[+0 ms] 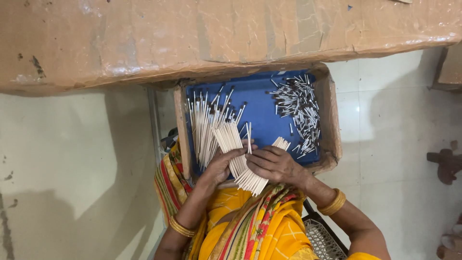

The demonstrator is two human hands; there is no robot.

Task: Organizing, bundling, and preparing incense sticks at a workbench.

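Both hands, left hand and right hand, clasp a bundle of pale sticks between them, over the near edge of the blue-lined tray.

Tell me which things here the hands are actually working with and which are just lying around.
In use:
left hand and right hand, both gripping the bundle of pale sticks
loose long sticks in the blue-lined tray
pile of short dark-tipped pieces

Lying about:
large cardboard box
wooden item on the floor
metal mesh seat
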